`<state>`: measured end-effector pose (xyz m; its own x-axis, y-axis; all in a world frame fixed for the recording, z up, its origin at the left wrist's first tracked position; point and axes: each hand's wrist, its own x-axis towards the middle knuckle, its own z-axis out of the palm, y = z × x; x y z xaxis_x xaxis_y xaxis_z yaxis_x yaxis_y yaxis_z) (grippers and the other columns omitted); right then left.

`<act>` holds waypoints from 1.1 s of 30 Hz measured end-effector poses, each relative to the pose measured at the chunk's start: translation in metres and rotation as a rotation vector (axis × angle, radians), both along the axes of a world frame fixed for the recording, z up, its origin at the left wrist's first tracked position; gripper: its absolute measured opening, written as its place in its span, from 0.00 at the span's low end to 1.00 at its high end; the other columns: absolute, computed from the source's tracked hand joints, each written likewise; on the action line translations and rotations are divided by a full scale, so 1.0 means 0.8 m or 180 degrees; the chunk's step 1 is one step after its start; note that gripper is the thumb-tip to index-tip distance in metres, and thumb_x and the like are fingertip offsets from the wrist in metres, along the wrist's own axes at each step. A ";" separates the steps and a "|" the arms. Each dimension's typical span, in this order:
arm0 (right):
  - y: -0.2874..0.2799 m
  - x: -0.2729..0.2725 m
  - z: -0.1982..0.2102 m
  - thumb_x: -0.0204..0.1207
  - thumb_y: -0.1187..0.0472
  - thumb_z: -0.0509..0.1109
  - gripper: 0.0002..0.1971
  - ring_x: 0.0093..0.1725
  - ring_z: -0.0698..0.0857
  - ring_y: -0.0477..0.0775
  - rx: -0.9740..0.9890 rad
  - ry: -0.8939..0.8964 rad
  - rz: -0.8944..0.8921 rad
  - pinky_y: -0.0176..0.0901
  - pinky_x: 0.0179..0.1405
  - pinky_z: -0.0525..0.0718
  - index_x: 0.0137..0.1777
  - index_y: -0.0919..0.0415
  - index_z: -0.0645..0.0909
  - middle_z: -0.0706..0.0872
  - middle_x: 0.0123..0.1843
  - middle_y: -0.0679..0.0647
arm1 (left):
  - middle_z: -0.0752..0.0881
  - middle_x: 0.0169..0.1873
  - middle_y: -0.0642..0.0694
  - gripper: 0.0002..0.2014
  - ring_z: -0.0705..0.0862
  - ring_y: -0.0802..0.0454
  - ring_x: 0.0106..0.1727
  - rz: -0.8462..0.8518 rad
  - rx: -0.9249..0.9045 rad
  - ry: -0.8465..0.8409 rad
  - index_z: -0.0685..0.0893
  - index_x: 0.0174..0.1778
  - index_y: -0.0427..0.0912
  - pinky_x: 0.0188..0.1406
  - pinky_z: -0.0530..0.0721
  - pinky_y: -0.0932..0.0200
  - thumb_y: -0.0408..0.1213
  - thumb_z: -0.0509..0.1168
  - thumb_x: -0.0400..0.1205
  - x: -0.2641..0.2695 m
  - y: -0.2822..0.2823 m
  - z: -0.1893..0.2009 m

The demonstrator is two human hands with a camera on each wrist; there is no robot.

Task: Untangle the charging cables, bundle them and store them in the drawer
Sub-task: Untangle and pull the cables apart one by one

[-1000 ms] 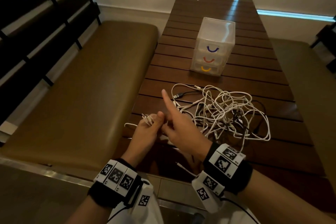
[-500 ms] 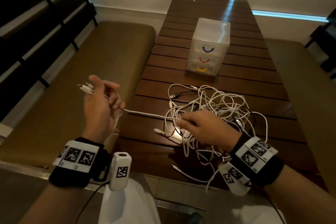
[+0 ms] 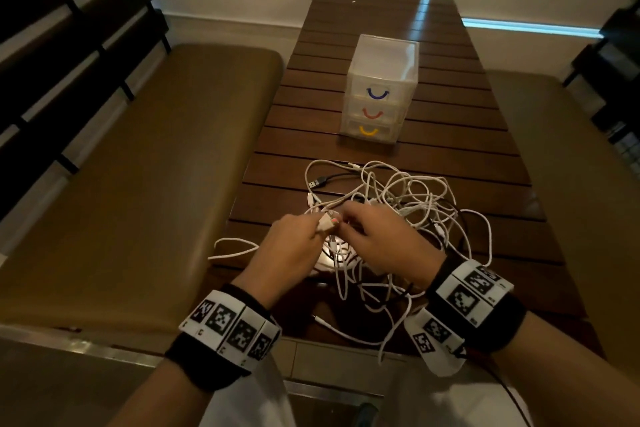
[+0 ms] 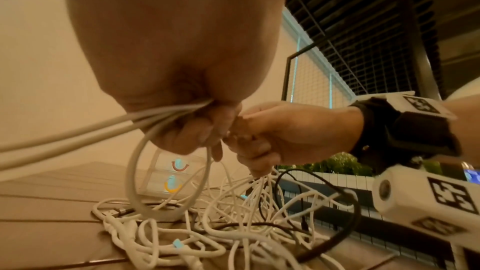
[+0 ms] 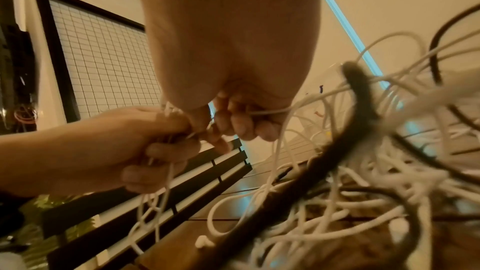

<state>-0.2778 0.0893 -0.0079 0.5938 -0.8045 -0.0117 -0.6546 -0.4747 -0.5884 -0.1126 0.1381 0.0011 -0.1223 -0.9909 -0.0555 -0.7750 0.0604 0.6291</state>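
Observation:
A tangle of white and black charging cables (image 3: 408,204) lies on the slatted wooden table (image 3: 381,10). My left hand (image 3: 294,246) grips several white cable strands (image 4: 166,114) with white plug ends (image 3: 327,222) sticking out at the fingers. My right hand (image 3: 377,236) meets it fingertip to fingertip and pinches a white cable (image 5: 270,112) from the same tangle. Loops hang below both hands (image 3: 349,284). A small clear three-drawer unit (image 3: 379,87) stands beyond the tangle, its drawers shut, with blue, red and yellow handles.
A padded brown bench (image 3: 138,184) runs along the table's left side, with dark slats (image 3: 69,45) behind it. Another bench (image 3: 571,184) lies on the right. A loose black USB plug (image 3: 317,183) rests at the tangle's far left edge.
My left hand, which had pulled a cable out over the bench to the left, has come back to the tangle. Both hands now meet at the plug ends.

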 end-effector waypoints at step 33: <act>-0.065 -0.046 -0.051 0.82 0.52 0.67 0.10 0.50 0.85 0.58 -0.0306 0.0638 -0.0554 0.51 0.49 0.82 0.56 0.56 0.81 0.87 0.48 0.55 | 0.88 0.42 0.45 0.10 0.85 0.40 0.48 0.0372 0.0150 -0.0456 0.83 0.47 0.47 0.42 0.77 0.50 0.36 0.56 0.86 0.016 -0.011 -0.017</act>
